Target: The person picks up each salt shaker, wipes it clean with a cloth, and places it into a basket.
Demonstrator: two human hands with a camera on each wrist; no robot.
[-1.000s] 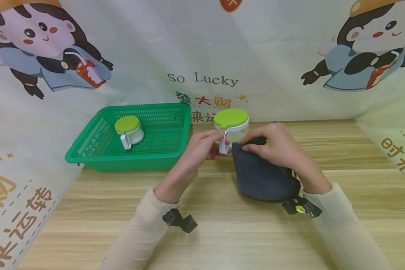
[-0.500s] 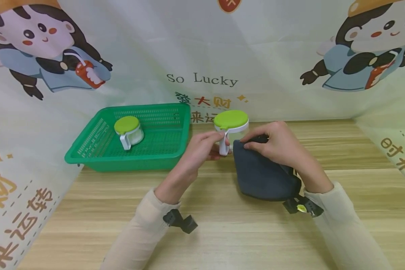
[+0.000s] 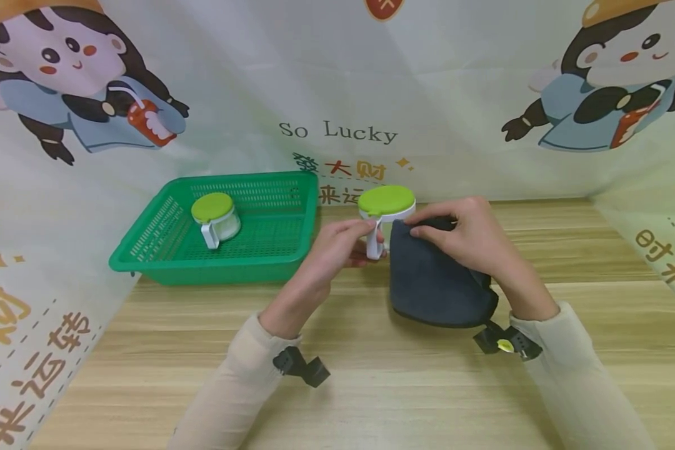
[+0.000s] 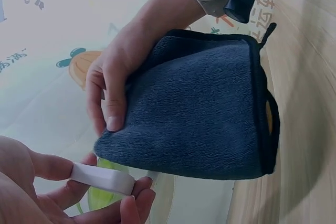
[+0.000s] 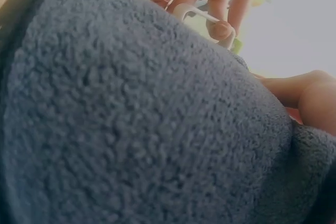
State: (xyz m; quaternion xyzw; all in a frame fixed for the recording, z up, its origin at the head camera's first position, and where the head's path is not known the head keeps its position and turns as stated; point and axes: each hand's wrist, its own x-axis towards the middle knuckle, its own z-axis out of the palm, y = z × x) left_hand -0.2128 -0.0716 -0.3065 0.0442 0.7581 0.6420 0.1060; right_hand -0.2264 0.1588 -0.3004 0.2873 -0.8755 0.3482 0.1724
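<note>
In the head view the left hand [image 3: 337,247] grips the white handle [image 3: 374,240] of a clear jar with a green lid [image 3: 387,200]. The right hand [image 3: 464,240] pinches the top edge of a dark blue-grey cloth [image 3: 439,281], which hangs down beside the jar and covers part of it. Seen from the left wrist, the cloth [image 4: 194,108] drapes from the right hand [image 4: 123,66], and the left hand's fingers hold the handle [image 4: 102,178]. The cloth [image 5: 136,108] fills most of the right wrist view, hiding much of the jar.
A green basket [image 3: 219,274] stands at the back left on the wooden table [image 3: 371,387], with a second green-lidded jar [image 3: 215,219] inside it. A printed sheet [image 3: 455,81] rises behind and along both sides.
The right hand has moved up slightly and to the right, and the cloth has risen with it, hanging more upright. The held jar's lid sits slightly lower; the left hand stays on the handle.
</note>
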